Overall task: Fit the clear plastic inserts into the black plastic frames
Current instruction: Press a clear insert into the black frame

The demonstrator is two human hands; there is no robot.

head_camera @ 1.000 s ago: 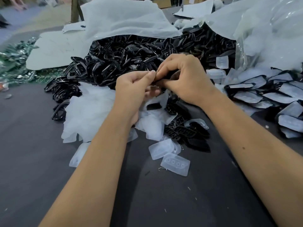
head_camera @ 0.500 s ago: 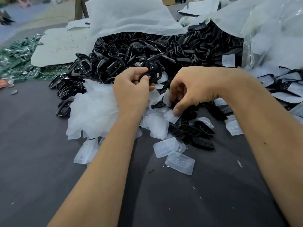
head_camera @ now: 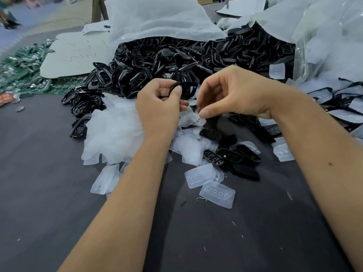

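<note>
Black, glossy, stiff plastic frame (head_camera: 184, 89) sits pinched in our left hand (head_camera: 157, 107); our right hand (head_camera: 231, 95) pinches a light, bendy clear plastic insert (head_camera: 193, 116). We'd hold edges; both look slippery.

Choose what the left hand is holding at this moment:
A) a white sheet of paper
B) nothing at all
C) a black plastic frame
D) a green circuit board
C. The left hand grips a black plastic frame between thumb and fingers, lifted in front of the big pile of frames.
</note>
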